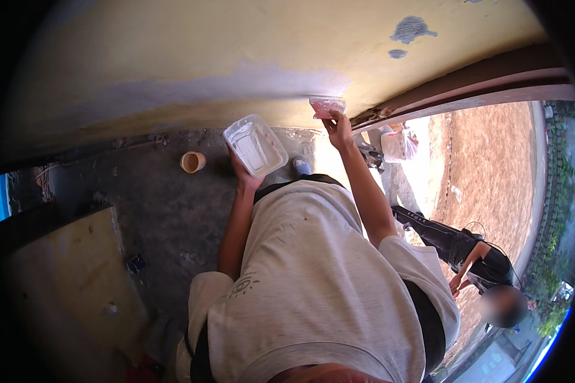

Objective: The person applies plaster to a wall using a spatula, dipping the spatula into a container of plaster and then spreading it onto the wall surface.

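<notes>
My left hand (243, 171) grips a clear plastic tub (278, 155) by its near left side. White paste (248, 143) coats the inside of the tub. Up against the base of the yellow wall (191, 57), my right hand (340, 129) is closed on a red, flat scraper (326, 106) smeared with white. The scraper's broad edge is at the wall, though whether it presses there I cannot tell. A greyish-white coated band (236, 89) runs along the wall to the left of the scraper.
A small yellowish bucket (192, 163) stands on the dark floor to the left. Past the brown door frame (453, 83), a white bucket (395, 145) sits outside. Another person in black (453, 242) is at the right. A pale board (70, 281) lies at lower left.
</notes>
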`<state>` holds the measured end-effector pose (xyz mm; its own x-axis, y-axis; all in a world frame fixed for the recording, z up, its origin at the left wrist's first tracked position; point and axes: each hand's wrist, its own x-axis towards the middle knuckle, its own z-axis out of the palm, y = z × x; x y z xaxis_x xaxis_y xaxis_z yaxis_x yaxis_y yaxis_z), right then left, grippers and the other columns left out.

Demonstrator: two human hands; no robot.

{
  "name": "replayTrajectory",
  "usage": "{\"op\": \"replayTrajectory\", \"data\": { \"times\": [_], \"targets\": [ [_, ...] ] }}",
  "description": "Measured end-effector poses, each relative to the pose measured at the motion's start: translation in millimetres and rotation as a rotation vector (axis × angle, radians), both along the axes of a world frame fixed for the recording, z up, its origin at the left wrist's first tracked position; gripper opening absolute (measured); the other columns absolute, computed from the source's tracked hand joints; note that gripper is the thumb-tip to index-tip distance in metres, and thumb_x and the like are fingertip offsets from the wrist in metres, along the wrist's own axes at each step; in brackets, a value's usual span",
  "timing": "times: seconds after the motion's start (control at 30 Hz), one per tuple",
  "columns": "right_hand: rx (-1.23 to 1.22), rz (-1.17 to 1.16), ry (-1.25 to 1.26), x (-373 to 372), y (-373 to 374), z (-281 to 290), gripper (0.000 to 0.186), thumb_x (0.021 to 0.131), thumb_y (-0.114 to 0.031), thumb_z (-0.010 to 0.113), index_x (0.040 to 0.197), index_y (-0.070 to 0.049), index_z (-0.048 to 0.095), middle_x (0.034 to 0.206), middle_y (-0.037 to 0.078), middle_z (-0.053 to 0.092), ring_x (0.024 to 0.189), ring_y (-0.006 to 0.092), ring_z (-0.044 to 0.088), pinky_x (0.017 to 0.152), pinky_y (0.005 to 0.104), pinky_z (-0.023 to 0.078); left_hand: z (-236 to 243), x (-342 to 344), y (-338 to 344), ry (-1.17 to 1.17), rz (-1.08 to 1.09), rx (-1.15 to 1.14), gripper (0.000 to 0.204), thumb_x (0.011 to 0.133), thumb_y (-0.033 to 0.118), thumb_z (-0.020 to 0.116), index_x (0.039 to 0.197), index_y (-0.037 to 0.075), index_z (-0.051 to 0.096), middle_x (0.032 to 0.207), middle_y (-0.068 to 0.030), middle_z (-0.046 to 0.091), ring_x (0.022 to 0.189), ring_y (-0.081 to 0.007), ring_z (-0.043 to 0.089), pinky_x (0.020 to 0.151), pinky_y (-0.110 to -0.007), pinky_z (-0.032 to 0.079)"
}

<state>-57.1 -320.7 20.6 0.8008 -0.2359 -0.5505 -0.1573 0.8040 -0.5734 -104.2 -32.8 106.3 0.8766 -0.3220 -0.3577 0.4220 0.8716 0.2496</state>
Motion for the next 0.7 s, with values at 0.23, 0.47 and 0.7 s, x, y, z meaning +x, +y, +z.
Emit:
{"op": "replayTrajectory", "data": {
  "times": [0.23, 0.47, 0.7],
  "targets": [
    [-0.057, 0.051, -0.186, 4, 6, 131, 0.02, 0.094, -0.005, 0.051, 0.111, 0.005, 0.055, 0.11, 0.016, 0.062, 0.105, 0.0256, 0.061, 0.1, 0.0359, 0.049, -7, 1, -9, -0.013, 0.037, 0.006, 0.065, 0.095, 0.064, 0.041, 0.135, 0.014, 0.052, 0.13, -0.0055, 0.058, 0.12, -0.0309, 0.055, 0.104, -0.053, 0.042],
    [-0.083, -0.051, -0.283, -28, 17, 210, 0.022, 0.094, -0.012, 0.053, 0.111, 0.0, 0.06, 0.11, 0.01, 0.063, 0.102, 0.02, 0.061, 0.097, 0.0404, 0.046, -4, 8, -32, -0.02, 0.08, 0.043, 0.066, 0.095, 0.064, 0.04, 0.137, 0.015, 0.05, 0.131, -0.0046, 0.058, 0.119, -0.0304, 0.056, 0.105, -0.051, 0.042],
    [-0.023, 0.083, -0.023, -22, 18, 62, 0.023, 0.092, -0.01, 0.054, 0.111, 0.003, 0.056, 0.109, 0.013, 0.06, 0.103, 0.0246, 0.06, 0.097, 0.0401, 0.049, -5, 5, -37, -0.049, 0.088, 0.041, 0.065, 0.095, 0.063, 0.039, 0.135, 0.014, 0.052, 0.125, -0.0097, 0.061, 0.114, -0.0315, 0.059, 0.1, -0.053, 0.046]
  ]
}}
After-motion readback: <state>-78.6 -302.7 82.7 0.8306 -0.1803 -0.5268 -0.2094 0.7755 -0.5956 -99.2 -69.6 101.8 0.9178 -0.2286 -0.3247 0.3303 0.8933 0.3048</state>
